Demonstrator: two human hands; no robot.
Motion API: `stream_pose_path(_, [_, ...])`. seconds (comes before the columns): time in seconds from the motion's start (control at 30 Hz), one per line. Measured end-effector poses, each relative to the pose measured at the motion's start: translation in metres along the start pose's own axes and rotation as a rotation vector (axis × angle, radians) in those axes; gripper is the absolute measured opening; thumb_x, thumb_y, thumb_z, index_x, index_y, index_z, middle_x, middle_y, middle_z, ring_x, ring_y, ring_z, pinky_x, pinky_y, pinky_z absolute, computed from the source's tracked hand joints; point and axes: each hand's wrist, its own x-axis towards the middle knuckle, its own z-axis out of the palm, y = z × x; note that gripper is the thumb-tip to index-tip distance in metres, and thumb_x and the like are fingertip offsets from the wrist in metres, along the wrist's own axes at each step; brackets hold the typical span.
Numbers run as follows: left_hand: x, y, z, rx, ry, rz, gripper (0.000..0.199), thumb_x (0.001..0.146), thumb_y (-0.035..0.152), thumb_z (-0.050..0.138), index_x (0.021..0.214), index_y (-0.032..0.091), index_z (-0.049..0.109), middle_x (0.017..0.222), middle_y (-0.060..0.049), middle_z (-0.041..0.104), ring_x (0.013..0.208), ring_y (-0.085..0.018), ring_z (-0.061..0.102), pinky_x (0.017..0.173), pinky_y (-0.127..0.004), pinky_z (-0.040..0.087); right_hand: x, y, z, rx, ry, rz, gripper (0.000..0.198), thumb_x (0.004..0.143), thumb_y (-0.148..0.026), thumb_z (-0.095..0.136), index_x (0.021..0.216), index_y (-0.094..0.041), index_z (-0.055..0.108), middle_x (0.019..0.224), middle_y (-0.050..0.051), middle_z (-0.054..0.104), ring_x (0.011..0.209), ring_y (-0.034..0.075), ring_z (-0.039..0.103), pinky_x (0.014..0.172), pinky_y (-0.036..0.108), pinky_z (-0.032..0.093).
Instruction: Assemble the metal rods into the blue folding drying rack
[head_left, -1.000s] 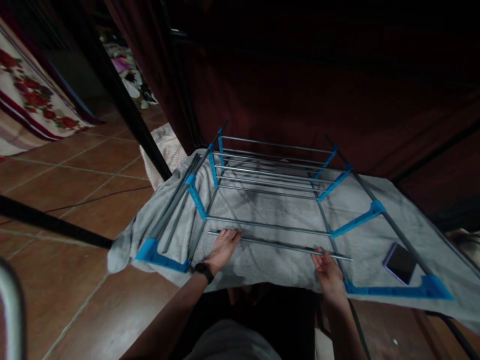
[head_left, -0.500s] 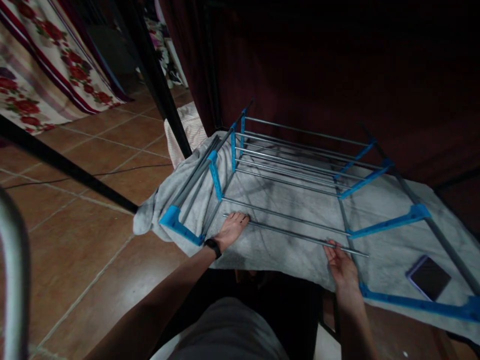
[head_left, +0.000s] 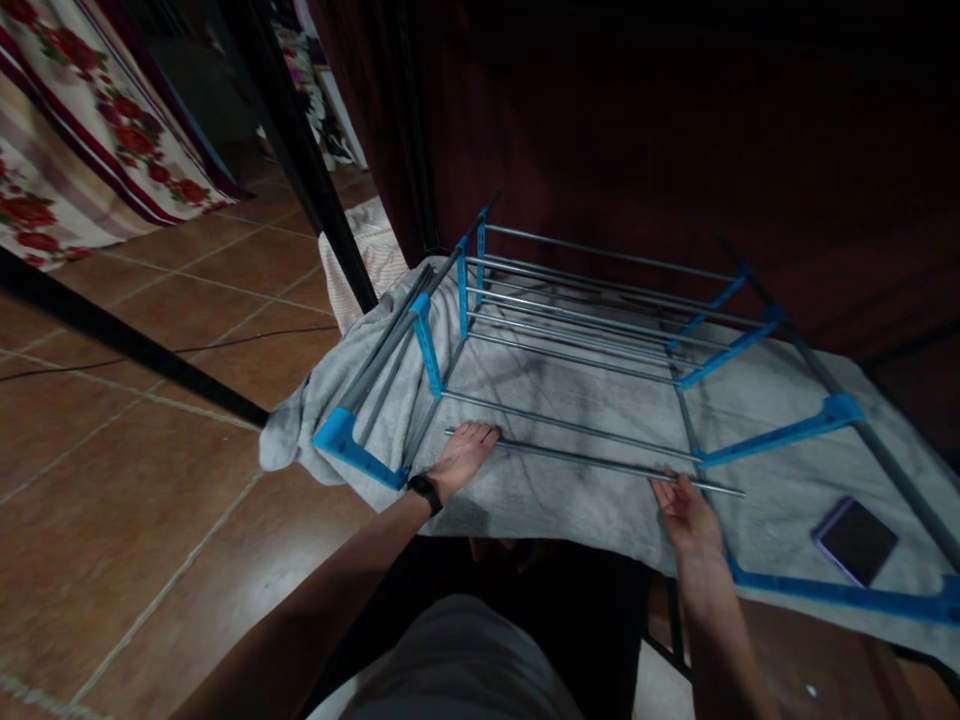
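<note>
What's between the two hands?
A metal rod runs from the left hand to the right hand, with gray blanket around it, in the head view.

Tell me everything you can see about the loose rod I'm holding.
The loose rod is thin, straight, grey and metallic-looking. The left hand holds it near one end, the right hand near the other; it sticks out past each. It runs roughly parallel to the nearest mounted crossbar, over the grey blanket.

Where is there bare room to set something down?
Gray cloth lies bare between the held rod and the cloth's near edge, and left of the phone, between the two nearest right-side blue brackets. Crowded: the far crossbars and the tubes at left.
</note>
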Motion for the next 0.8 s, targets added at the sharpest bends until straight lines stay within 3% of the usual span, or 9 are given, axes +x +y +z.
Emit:
stream_pose_path(0.13, [-0.001,-0.002,0.002,-0.019,-0.006,0.036,0.028,0.104,0.011,0.046,0.126,0.018,0.063,0.11,-0.009,0.067,0.11,-0.025,0.063,0.102,-0.041,0.049,0.005,-0.005,0.005,-0.006,-0.022,0.032,0.015,0.088,-0.01,0.061,0.083,-0.022,0.069,0.085,-0.001,0.076,0.089,0.012,0.077,0.104,0.035,0.063])
stream_pose_path(0.27, [-0.002,-0.005,0.003,-0.02,0.003,0.075,0.029,0.105,0.012,0.043,0.125,0.018,0.063,0.108,-0.009,0.067,0.108,-0.024,0.063,0.101,-0.041,0.051,0.005,0.001,0.004,0.007,-0.048,-0.021,0.017,0.08,-0.006,0.067,0.086,-0.022,0.07,0.087,-0.002,0.077,0.088,0.013,0.077,0.103,0.035,0.063])
stream_pose_path(0.57, [-0.004,-0.018,0.012,-0.131,0.168,0.084,0.039,0.112,0.037,0.033,0.117,0.022,0.069,0.103,-0.008,0.071,0.1,-0.025,0.066,0.095,-0.041,0.052,-0.009,0.011,0.013,0.093,-0.097,-0.123,0.019,0.076,-0.024,0.085,0.082,-0.022,0.067,0.085,-0.001,0.077,0.082,0.015,0.076,0.09,0.03,0.064])
stream_pose_path(0.8, [0.003,-0.023,0.007,-0.056,0.203,0.131,0.046,0.111,0.04,0.032,0.115,0.02,0.073,0.099,-0.008,0.075,0.089,-0.025,0.069,0.085,-0.04,0.051,-0.013,0.013,0.017,0.161,-0.132,-0.129,0.021,0.074,-0.027,0.086,0.084,-0.024,0.069,0.086,-0.001,0.079,0.085,0.016,0.076,0.088,0.03,0.064])
